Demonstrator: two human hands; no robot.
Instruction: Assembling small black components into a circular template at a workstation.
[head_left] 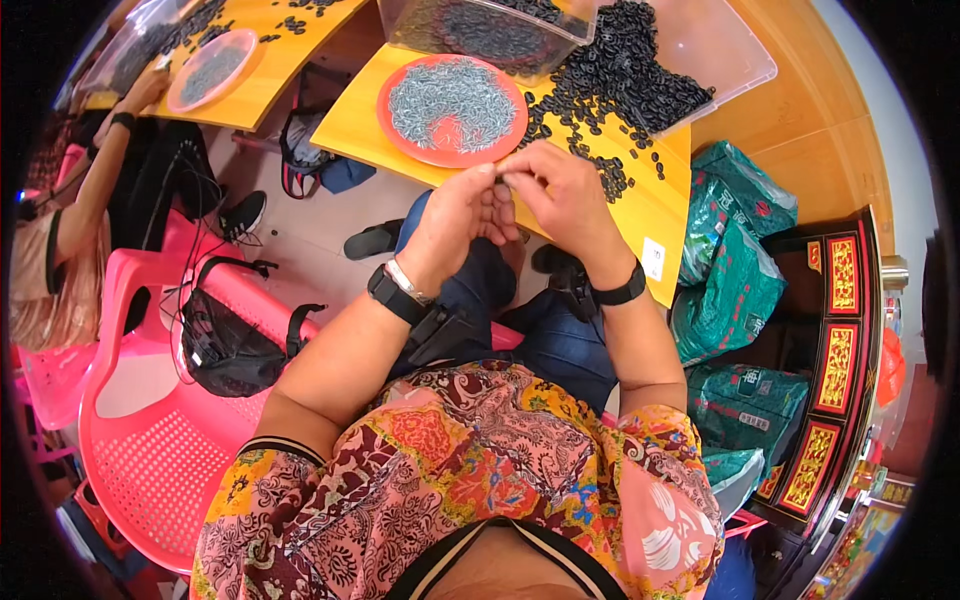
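Left hand [458, 215] and right hand [560, 195] meet fingertip to fingertip, pinching one tiny dark part [499, 180] above the yellow tabletop [650, 205], beside one red round plate [402, 135] of grey screws.

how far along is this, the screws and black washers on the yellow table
Nothing visibly finished: no assembled pieces can be told apart. In hand: the left hand and right hand meet over the table edge, pinching something too small to identify. Left: a full red plate of screws and a big heap of black washers.
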